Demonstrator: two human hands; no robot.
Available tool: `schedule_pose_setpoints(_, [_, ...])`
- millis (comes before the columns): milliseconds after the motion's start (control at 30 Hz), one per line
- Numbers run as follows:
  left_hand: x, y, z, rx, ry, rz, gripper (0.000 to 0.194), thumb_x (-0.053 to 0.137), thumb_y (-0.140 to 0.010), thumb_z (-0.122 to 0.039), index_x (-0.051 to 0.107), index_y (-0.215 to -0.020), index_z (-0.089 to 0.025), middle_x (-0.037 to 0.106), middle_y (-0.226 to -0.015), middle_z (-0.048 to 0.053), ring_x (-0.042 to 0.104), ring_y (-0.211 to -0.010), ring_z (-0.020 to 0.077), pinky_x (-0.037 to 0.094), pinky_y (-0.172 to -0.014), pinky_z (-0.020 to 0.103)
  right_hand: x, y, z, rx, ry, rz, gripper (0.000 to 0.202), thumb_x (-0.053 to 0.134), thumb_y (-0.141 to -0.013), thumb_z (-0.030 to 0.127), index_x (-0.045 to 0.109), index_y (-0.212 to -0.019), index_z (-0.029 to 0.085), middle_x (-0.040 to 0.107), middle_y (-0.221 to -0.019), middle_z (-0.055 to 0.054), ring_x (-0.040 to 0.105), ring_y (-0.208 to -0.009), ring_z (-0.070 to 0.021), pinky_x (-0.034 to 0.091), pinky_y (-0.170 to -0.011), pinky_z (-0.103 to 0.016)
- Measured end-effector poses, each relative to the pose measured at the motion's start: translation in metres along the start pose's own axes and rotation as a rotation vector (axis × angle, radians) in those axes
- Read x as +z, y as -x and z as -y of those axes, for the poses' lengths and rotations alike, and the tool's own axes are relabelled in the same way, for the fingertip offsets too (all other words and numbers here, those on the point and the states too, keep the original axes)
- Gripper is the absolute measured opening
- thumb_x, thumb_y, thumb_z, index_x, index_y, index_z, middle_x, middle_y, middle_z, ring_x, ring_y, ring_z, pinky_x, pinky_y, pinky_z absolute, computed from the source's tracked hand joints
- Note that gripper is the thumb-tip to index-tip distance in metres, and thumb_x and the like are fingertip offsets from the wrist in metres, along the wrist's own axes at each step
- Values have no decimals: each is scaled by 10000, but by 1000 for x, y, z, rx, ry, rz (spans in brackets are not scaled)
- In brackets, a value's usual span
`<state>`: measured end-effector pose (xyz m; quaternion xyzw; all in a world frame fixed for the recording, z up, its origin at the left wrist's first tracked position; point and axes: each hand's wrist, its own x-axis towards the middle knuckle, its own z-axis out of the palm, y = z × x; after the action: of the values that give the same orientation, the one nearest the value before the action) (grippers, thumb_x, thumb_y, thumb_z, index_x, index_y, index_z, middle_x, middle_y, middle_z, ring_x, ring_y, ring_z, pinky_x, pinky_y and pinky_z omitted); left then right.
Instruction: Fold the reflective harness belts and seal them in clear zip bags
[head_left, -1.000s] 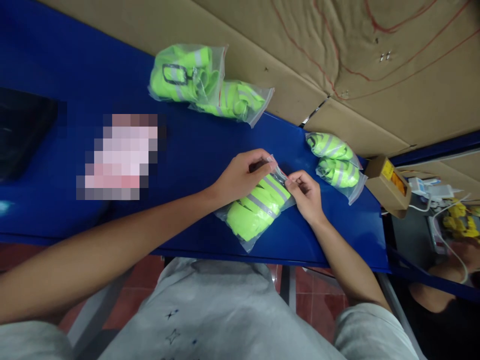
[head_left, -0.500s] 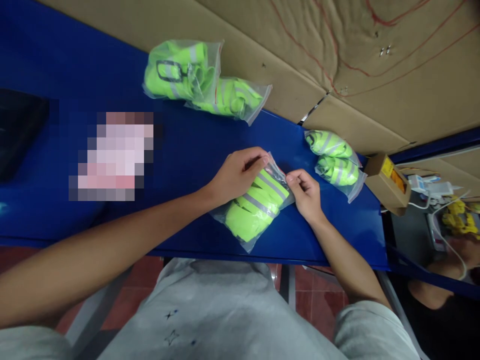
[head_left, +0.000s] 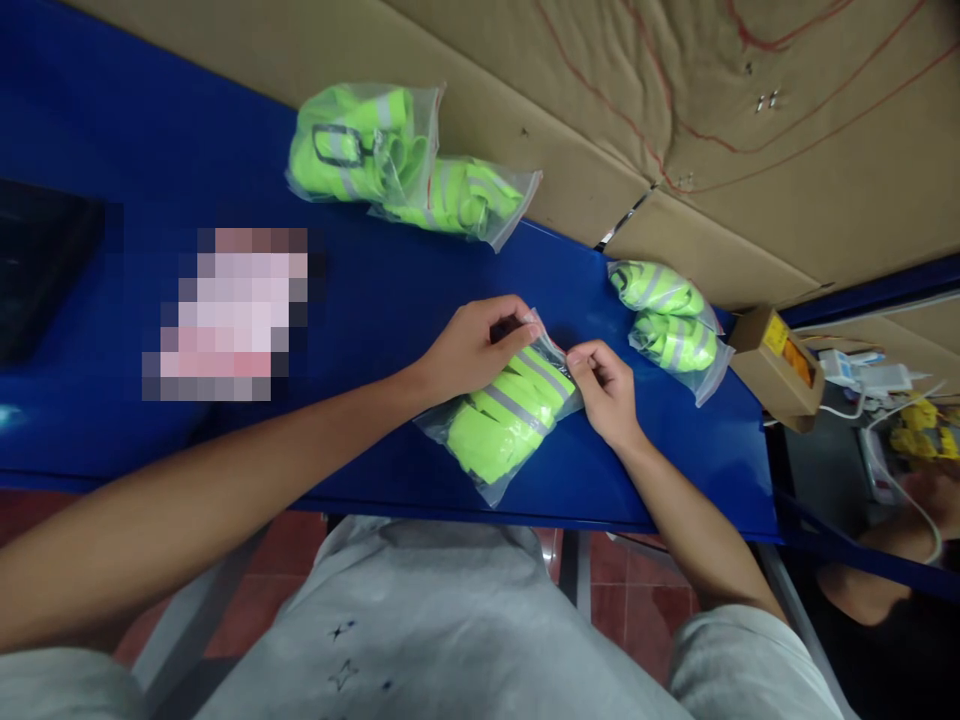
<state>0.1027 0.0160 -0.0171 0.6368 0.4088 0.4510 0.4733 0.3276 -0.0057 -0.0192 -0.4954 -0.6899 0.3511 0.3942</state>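
A clear zip bag (head_left: pixel 504 420) with folded neon-green material and grey reflective stripes lies on the blue table (head_left: pixel 360 300) near its front edge. My left hand (head_left: pixel 480 343) pinches the top left corner of the bag's opening edge between thumb and fingers. At the right end of that same edge, my right hand (head_left: pixel 605 388) grips the plastic with thumb and forefinger. Its other fingers are curled in. The bag is tilted, its mouth toward the upper right. Whether the seal is closed cannot be made out.
Two bagged green bundles (head_left: pixel 352 145) (head_left: pixel 469 195) lie at the back edge, two smaller ones (head_left: pixel 675 340) at the right. Beyond are a cardboard box (head_left: pixel 776 365), cables and a person's arm (head_left: pixel 862 590). A blurred item (head_left: pixel 232 315) and a dark object (head_left: pixel 41 265) lie left.
My right hand has shifted slightly left along the bag's edge, toward my left hand. The bag has moved a little to the left; my left hand is nearly still.
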Motion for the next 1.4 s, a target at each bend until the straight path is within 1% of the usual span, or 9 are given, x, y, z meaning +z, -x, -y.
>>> schedule_pose_setpoints(167, [0, 0, -2, -47, 72, 36, 233, 710, -896, -371, 732, -891, -139, 687, -791, 9, 553, -656, 102, 399, -595, 224, 0, 1, 0, -6, -8, 11, 333, 640, -1007, 506, 661, -858, 209, 501, -635, 42, 422, -574, -105, 337, -544, -259])
schedule_pose_setpoints(300, [-1, 0, -2, -32, 12, 41, 177, 718, -864, -318, 741, -891, -145, 682, -757, -5, 528, -626, 93, 392, -590, 222, 0, 1, 1, -4, -6, 21, 328, 636, -1010, 494, 650, -852, 207, 494, -635, 45, 412, -567, -100, 329, -543, -259])
schedule_pose_setpoints(400, [-2, 0, -4, -40, -8, 48, 177, 704, -870, -321, 737, -890, -148, 691, -764, -5, 533, -628, 92, 400, -597, 222, -1, 1, 1, -4, -7, 25, 326, 634, -1010, 493, 648, -853, 208, 491, -635, 46, 412, -566, -101, 331, -542, -259])
schedule_pose_setpoints(567, [-3, 1, -9, -98, 1, 150, 201, 745, -845, -336, 776, -922, -154, 733, -777, 0, 577, -640, 101, 412, -596, 220, -1, 2, 0, -22, 31, 47, 312, 626, -1018, 476, 654, -863, 207, 504, -636, 47, 434, -570, -101, 346, -554, -260])
schedule_pose_setpoints(733, [-3, 1, -9, -33, -48, 141, 140, 730, -857, -291, 790, -872, -165, 786, -852, 16, 670, -756, 125, 467, -689, 224, -2, 2, 1, -48, 67, 71, 315, 610, -1026, 475, 652, -867, 206, 537, -648, 42, 460, -575, -101, 363, -559, -259])
schedule_pose_setpoints(933, [-4, -1, -9, -72, -19, 192, 190, 797, -814, -351, 816, -895, -181, 771, -789, 17, 629, -661, 125, 443, -604, 234, -3, 4, 1, -65, 84, 76, 282, 612, -1030, 452, 666, -885, 216, 560, -654, 35, 482, -577, -110, 394, -562, -264])
schedule_pose_setpoints(1100, [-3, 0, -9, -49, 12, 192, 131, 798, -802, -305, 823, -838, -182, 799, -850, 36, 698, -757, 154, 499, -685, 245, -5, 6, 2, -119, 116, 101, 261, 626, -1018, 452, 711, -917, 227, 697, -767, -5, 602, -659, -139, 480, -624, -286])
schedule_pose_setpoints(1233, [-3, 0, -7, -71, 67, 198, 157, 793, -811, -322, 816, -859, -174, 804, -852, 36, 715, -781, 160, 509, -706, 251, -4, 4, 0, -115, 74, 122, 226, 683, -983, 446, 715, -928, 229, 691, -794, -6, 598, -668, -137, 479, -630, -288])
schedule_pose_setpoints(1400, [-2, 0, -5, -29, -5, 194, 140, 751, -836, -301, 800, -895, -185, 804, -903, 22, 725, -835, 166, 525, -783, 269, -5, 2, -1, -120, 35, 171, 169, 727, -965, 383, 702, -933, 219, 669, -826, 2, 591, -697, -123, 465, -650, -277])
